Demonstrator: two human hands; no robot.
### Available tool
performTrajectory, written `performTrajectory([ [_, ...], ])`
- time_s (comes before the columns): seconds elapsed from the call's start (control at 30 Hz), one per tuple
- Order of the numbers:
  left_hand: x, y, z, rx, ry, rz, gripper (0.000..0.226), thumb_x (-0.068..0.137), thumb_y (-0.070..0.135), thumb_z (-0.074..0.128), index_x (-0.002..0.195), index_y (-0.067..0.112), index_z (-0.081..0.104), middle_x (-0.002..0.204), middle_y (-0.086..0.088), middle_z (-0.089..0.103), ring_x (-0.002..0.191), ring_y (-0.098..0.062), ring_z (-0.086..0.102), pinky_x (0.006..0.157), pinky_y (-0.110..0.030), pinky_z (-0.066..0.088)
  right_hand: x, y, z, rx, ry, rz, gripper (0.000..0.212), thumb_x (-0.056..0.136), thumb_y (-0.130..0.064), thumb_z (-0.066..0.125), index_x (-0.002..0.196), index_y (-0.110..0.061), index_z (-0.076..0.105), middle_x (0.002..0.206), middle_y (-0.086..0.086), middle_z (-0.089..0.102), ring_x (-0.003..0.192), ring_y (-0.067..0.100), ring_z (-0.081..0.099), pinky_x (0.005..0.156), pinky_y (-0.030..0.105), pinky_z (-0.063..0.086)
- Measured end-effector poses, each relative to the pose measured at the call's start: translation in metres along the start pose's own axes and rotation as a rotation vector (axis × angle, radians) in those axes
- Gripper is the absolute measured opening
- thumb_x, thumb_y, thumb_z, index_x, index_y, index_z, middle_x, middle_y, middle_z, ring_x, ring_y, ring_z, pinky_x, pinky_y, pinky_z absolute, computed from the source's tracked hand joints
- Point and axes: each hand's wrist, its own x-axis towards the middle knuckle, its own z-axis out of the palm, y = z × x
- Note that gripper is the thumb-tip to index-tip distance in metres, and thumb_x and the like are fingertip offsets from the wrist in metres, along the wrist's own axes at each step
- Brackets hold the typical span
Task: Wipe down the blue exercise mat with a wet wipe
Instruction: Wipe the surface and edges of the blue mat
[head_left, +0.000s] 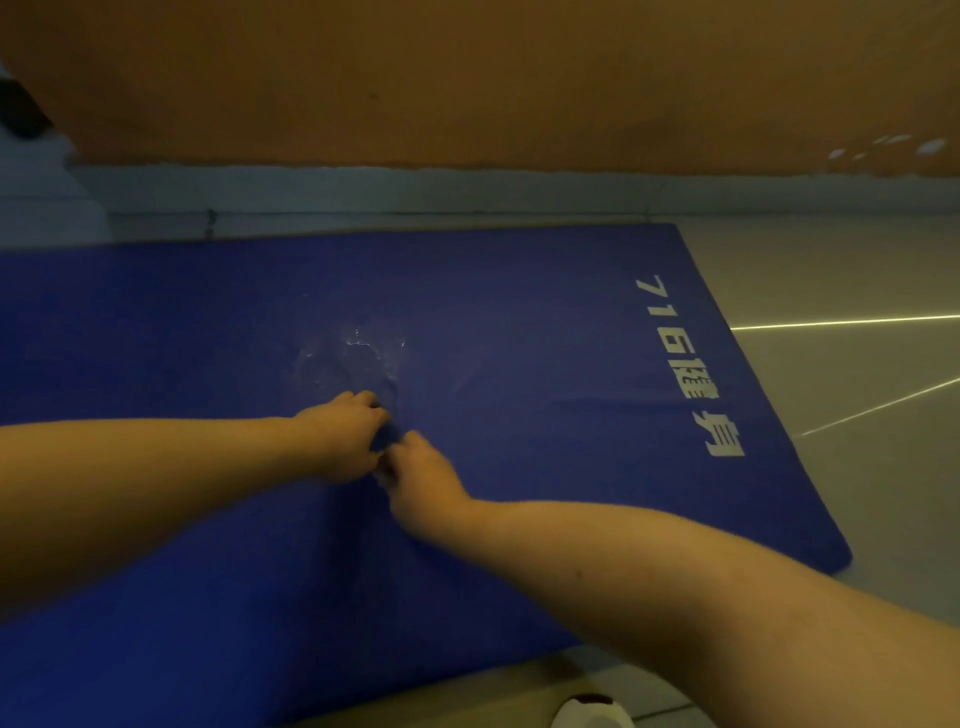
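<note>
The blue exercise mat (519, 332) lies flat on the floor, with white lettering along its right end. A thin, see-through wet wipe (348, 358) lies partly spread on the middle of the mat. My left hand (340, 436) is at the wipe's near edge, its curled fingers pinching it. My right hand (423, 475) is close beside the left one, thumb and fingers curled and pinching a small pale bit of the wipe between the two hands. Both forearms reach in from the near side.
An orange wall (467, 78) with a pale baseboard runs just behind the mat. Grey tiled floor (857, 291) lies to the right. A white object (592, 714) sits at the bottom edge near the mat, and a dark object (21, 114) is at the far left.
</note>
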Motion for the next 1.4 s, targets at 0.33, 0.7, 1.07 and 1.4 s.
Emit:
performTrajectory([
  [0.33, -0.009, 0.007, 0.002, 0.065, -0.092, 0.041, 0.058, 0.095, 0.029, 0.054, 0.15, 0.018, 0.04, 0.153, -0.002, 0.028, 0.134, -0.026, 0.037, 0.105, -0.043, 0.046, -0.011, 0.123, -0.085, -0.033, 0.295, 0.34, 0.014, 0.09, -0.007, 0.062, 0.081, -0.017, 0.058, 0.097, 0.005, 0.046, 0.082, 0.027, 0.052, 0.076, 0.032, 0.039],
  [0.7, -0.026, 0.027, 0.016, 0.034, -0.175, 0.055, 0.035, 0.095, 0.028, 0.054, 0.129, 0.017, 0.052, 0.128, -0.005, 0.05, 0.107, -0.026, 0.057, 0.093, -0.042, 0.052, -0.052, 0.036, -0.01, 0.104, 0.101, 0.201, 0.023, 0.086, -0.007, 0.059, 0.073, -0.025, 0.055, 0.093, 0.005, 0.06, 0.087, 0.028, 0.06, 0.072, 0.032, 0.043],
  [1.07, -0.039, 0.052, 0.01, 0.072, -0.332, 0.082, 0.029, 0.099, 0.027, 0.053, 0.118, 0.007, 0.063, 0.118, -0.013, 0.066, 0.087, -0.024, 0.052, 0.073, -0.029, 0.042, -0.102, 0.109, -0.071, -0.007, 0.179, 0.216, 0.019, 0.088, -0.007, 0.068, 0.069, -0.004, 0.067, 0.068, -0.01, 0.051, 0.074, 0.018, 0.055, 0.071, 0.03, 0.041],
  [1.4, -0.046, 0.051, 0.015, 0.072, -0.382, 0.078, 0.03, 0.097, 0.029, 0.057, 0.12, 0.011, 0.062, 0.118, -0.009, 0.065, 0.089, -0.022, 0.054, 0.076, -0.032, 0.044, -0.115, 0.04, -0.003, 0.096, -0.001, 0.093, 0.025, 0.087, -0.005, 0.061, 0.062, -0.011, 0.063, 0.064, -0.003, 0.059, 0.063, 0.01, 0.058, 0.062, 0.024, 0.04],
])
